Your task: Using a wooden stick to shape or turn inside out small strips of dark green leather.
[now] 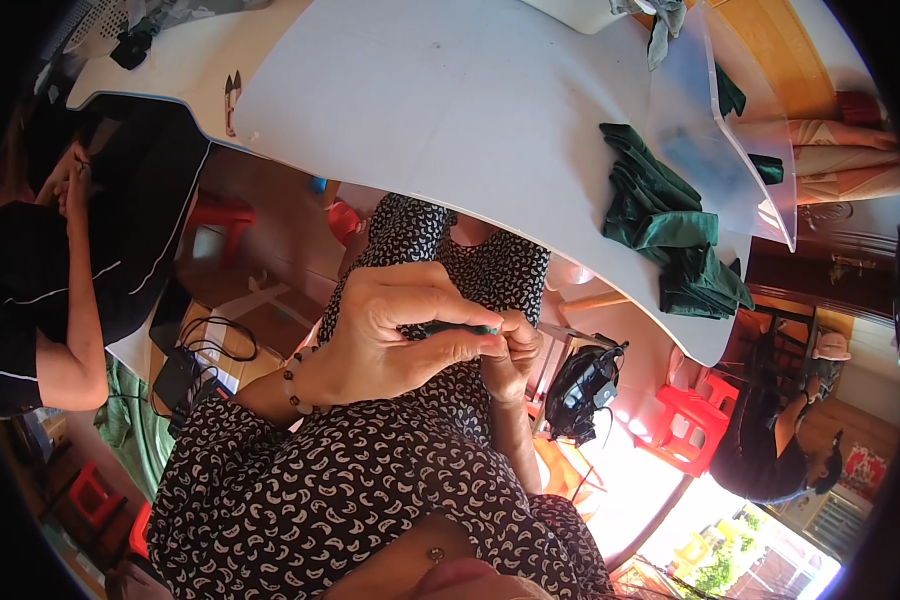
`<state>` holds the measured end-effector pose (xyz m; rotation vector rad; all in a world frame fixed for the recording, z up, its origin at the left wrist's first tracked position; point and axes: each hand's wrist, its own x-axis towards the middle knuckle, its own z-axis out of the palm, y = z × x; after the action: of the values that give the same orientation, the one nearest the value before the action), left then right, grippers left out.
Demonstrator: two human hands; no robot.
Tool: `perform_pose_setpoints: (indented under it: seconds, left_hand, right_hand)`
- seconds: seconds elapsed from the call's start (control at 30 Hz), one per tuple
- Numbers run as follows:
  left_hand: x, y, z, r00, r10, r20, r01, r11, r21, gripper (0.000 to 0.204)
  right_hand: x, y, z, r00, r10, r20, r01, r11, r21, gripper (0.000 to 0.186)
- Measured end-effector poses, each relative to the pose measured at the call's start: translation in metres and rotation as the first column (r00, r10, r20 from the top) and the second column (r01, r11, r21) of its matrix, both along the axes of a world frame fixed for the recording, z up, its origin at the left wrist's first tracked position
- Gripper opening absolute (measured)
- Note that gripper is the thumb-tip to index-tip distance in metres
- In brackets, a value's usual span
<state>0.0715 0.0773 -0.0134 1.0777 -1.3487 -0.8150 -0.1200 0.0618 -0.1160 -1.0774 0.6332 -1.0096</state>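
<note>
Both hands meet above the lap, just short of the near edge of the pale table (450,110), with a small dark green piece (490,330) between their fingertips. The left hand (375,335), a beaded bracelet (292,380) at its wrist, has its grip pinching that piece between thumb and forefinger. The right hand (511,360) brings its grip to the same spot from the other side, thumb and finger bent close together against the piece; whether they also clasp it is hard to tell, since the piece is mostly covered. A crumpled dark green cloth (670,228) lies toward the right end of the table, reaching down to its near right corner. Beside it, at the right edge, stands a clear sheet (735,150). Two small pointed tools (233,103) lie side by side toward the left end. A white container (575,12) sits at the far edge, with grey cloth (662,30) next to it. Below the near right corner is a red stool (692,425).
</note>
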Motion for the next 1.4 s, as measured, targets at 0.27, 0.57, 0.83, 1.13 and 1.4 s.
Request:
perform_pose_setpoints:
  seconds: [0.27, 0.57, 0.83, 1.13, 1.4]
  left_hand:
    - [0.003, 0.004, 0.005, 0.992, -0.124, 0.015, 0.123, 0.991, 0.053, 0.022]
    - [0.01, 0.0, 0.007, 0.995, -0.03, 0.1, 0.02, 0.994, 0.104, 0.015]
    - [0.013, -0.003, -0.009, 0.989, 0.089, -0.114, -0.054, 0.958, 0.283, 0.012]
    - [0.012, -0.005, -0.005, 0.999, 0.002, -0.051, 0.009, 0.979, 0.203, 0.014]
    - [0.012, -0.004, 0.001, 1.0, -0.009, 0.02, 0.006, 0.989, 0.149, 0.014]
  right_hand:
    - [0.006, -0.009, -0.001, 0.999, -0.034, -0.033, 0.029, 0.986, -0.162, 0.034]
    - [-0.001, -0.008, 0.006, 0.969, 0.232, -0.091, -0.223, 0.97, 0.092, 0.034]
    - [-0.013, -0.003, 0.0, 0.952, 0.039, -0.305, -0.059, 0.997, -0.057, 0.037]
    - [-0.015, 0.009, 0.006, 0.844, -0.39, -0.368, 0.256, 0.896, -0.364, 0.01]
    - [-0.019, 0.007, 0.017, 0.878, -0.288, -0.382, 0.163, 0.931, -0.327, 0.013]
